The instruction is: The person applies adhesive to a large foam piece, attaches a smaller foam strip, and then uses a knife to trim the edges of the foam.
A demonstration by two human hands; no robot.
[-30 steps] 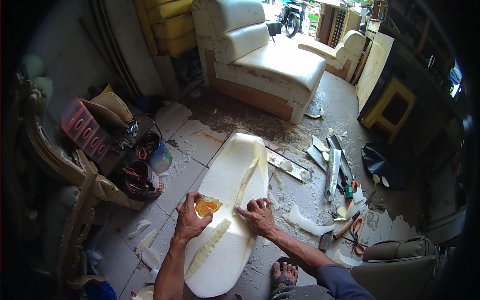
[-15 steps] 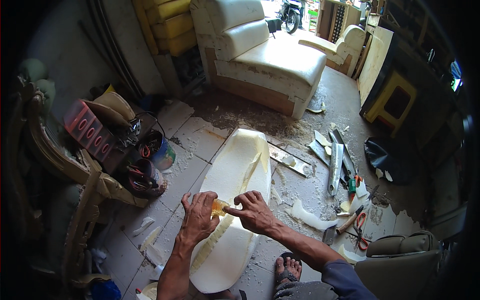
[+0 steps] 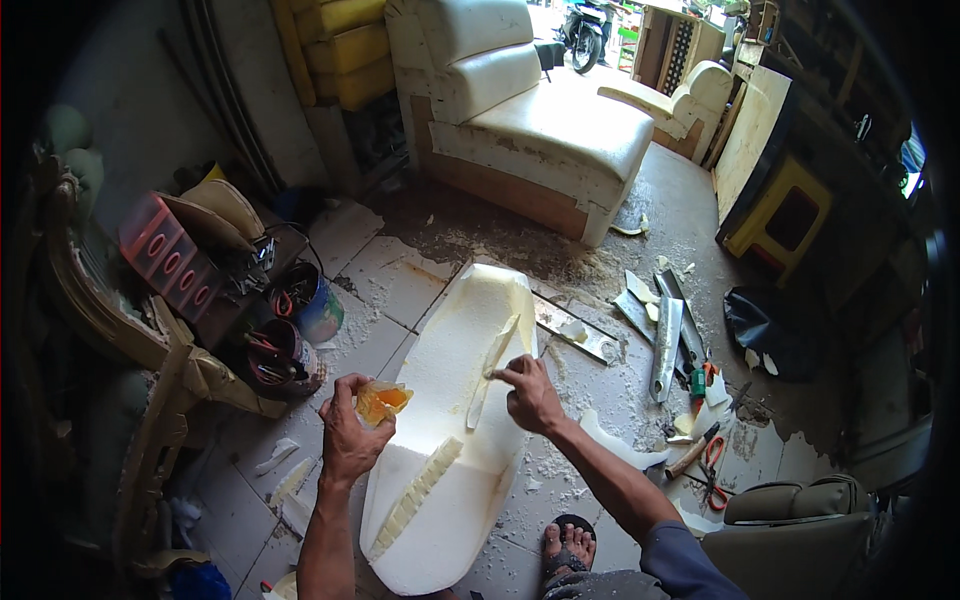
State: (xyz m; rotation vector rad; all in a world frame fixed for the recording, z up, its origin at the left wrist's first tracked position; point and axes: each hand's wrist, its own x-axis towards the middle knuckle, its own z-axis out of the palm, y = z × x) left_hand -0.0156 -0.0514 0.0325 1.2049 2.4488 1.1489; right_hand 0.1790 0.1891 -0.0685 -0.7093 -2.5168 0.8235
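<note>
A long white foam block, shaped like a motorcycle seat, lies lengthwise in front of me. A narrow pale foam strip runs along its upper part, and a yellowish glued-looking strip crosses the lower part. My left hand is closed around a small clear plastic container of amber, glue-like stuff, tilted above the block's left edge. My right hand has its index finger stretched out at the upper strip, the other fingers curled. Nothing shows in it; whether the fingertip touches the strip I cannot tell.
Foam offcuts and crumbs litter the tiles. At right lie metal bars, a hammer and orange-handled scissors. Tool buckets stand left beside a carved frame. A worn sofa seat stands ahead.
My hands have parted. The right one has left the container and moved forward and right to the upper strip; the left has drawn back left with the container, whose amber inside now shows.
</note>
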